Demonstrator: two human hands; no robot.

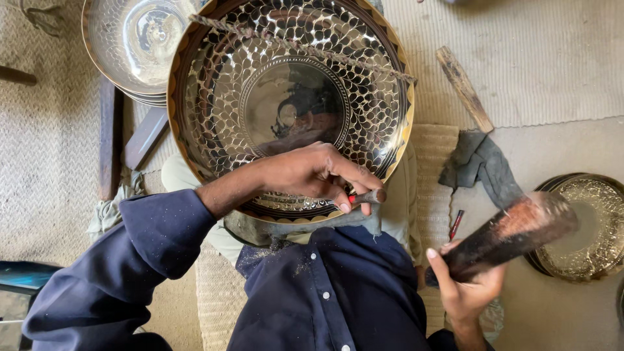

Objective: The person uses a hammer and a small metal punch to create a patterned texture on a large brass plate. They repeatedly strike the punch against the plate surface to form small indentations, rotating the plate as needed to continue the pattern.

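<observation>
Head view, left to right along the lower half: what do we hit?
Left sleeve → left hand holding a small punch on the large engraved bowl → red pen → right hand gripping a dark mallet → ornate brass plate.

the large bowl (291, 104) is resting in the person's lap, overlapping a stack of bowls (133, 49) lying behind it to the left. a cloth (481, 166) and a wooden stick (464, 88) are lying to its right, with another bowl (588, 227) sitting farther right.
</observation>
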